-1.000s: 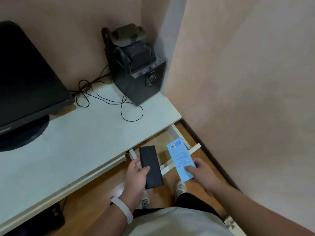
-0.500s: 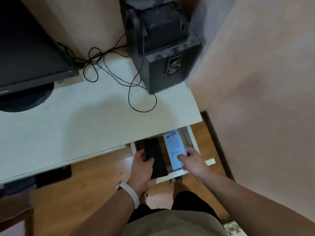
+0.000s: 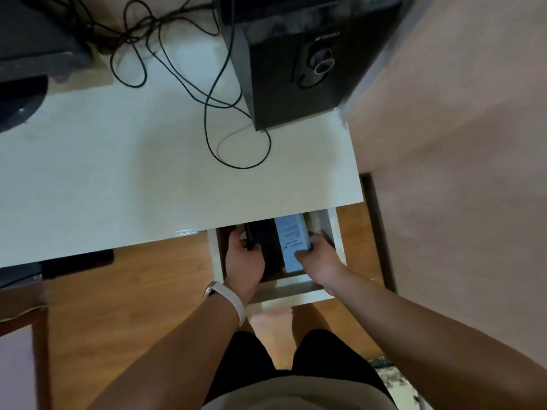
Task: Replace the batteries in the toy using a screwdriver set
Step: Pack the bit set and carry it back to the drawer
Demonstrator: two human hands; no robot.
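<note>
Both my hands reach into a pulled-out white drawer (image 3: 299,295) under the desk's right end. My left hand (image 3: 244,263) grips a flat black case (image 3: 265,242), thumb over its near end. Beside it on the right, my right hand (image 3: 318,257) holds a light blue box (image 3: 291,238) with small print on top. Both boxes lie low inside the drawer, side by side, their far ends hidden under the desktop edge. No toy is in view.
The white desk (image 3: 124,179) carries a black speaker (image 3: 302,60) at its right end, loose black cables (image 3: 213,93) and a dark monitor base (image 3: 20,105) at the left. A beige wall (image 3: 458,143) runs close on the right. Wood floor lies below.
Both hands have carried the black case and the blue box forward and down into the drawer. My head has moved forward and tipped down over the desk.
</note>
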